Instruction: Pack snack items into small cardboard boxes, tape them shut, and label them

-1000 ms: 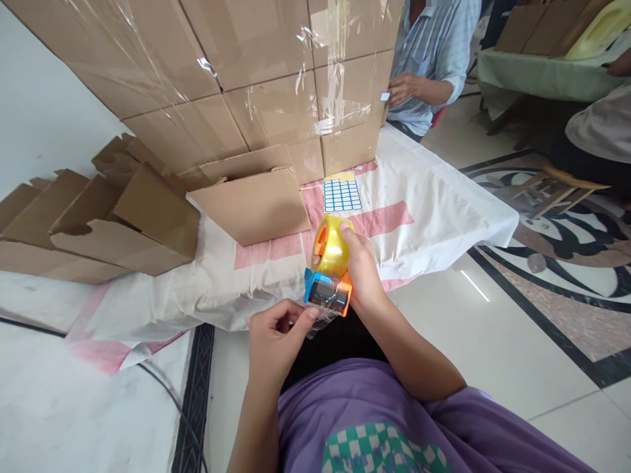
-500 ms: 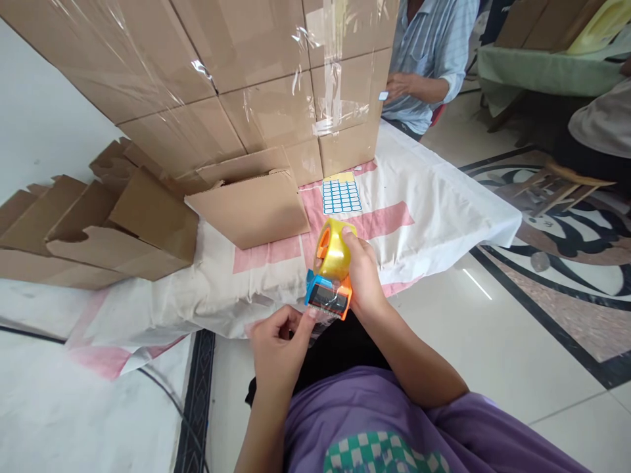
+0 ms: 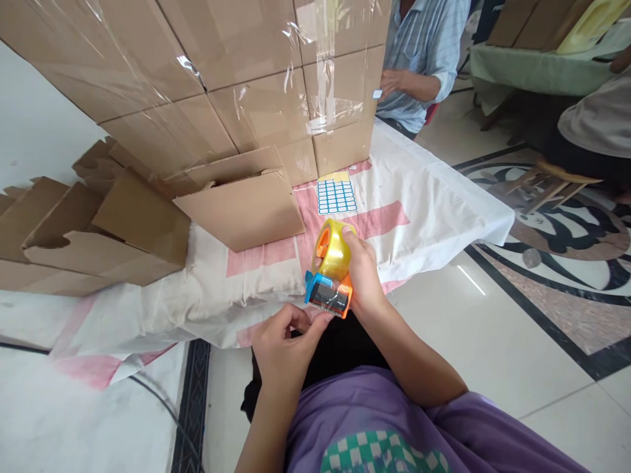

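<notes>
My right hand (image 3: 363,272) grips a tape dispenser (image 3: 329,292) with an orange and blue body and a yellowish roll of clear tape (image 3: 335,247) on top. It is held over my lap, near the edge of a white and pink cloth (image 3: 424,197). My left hand (image 3: 286,345) is just below the dispenser's mouth, thumb and fingers pinched on the loose end of the clear tape. A small open cardboard box (image 3: 241,207) lies on the cloth in front of me.
A tall stack of cartons (image 3: 207,72) wrapped in clear film stands behind the box. Flattened cardboard pieces (image 3: 93,230) lie at the left. A sheet of blue labels (image 3: 336,195) rests on the cloth. A person in a light blue shirt (image 3: 424,46) sits behind the stack.
My left hand has slid slightly down and right under the dispenser, drawing the tape end. The view has shifted a little; the dispenser stays in my right hand.
</notes>
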A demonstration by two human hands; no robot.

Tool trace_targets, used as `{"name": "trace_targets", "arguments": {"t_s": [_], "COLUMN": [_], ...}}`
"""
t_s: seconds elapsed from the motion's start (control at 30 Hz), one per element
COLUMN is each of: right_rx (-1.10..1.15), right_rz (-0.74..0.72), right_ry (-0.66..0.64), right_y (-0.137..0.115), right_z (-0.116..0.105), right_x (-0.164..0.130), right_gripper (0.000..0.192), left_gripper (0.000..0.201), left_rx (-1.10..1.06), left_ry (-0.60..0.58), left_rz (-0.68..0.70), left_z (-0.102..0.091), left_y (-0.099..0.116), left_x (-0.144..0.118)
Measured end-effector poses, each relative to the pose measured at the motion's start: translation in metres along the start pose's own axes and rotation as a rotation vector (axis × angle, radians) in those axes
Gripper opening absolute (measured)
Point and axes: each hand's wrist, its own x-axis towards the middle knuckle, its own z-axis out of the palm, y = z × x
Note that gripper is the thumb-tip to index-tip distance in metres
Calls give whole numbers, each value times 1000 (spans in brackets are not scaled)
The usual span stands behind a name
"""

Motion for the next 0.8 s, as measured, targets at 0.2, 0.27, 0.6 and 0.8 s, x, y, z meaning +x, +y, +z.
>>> {"name": "trace_targets", "arguments": {"t_s": [0.2, 0.27, 0.6, 0.8], "right_rx": [-20, -23, -67, -168], "right_rz": [-28, -14, -184, -710], "right_ry": [22, -5, 38, 208], "right_y": [4, 7, -32, -87], "right_z": [-2, -2, -15, -44], "right_x": [0, -3, 7, 56], "right_gripper": [38, 37, 35, 27], "left_gripper": [39, 40, 50, 27], "left_rx": [-120, -175, -141, -251], "left_ry": [-123, -164, -128, 44], "left_rz": [-63, -111, -149, -118], "left_z": [1, 0, -17, -42], "left_y": [-12, -16, -24, -35], "left_x": [3, 3, -5, 6]}}
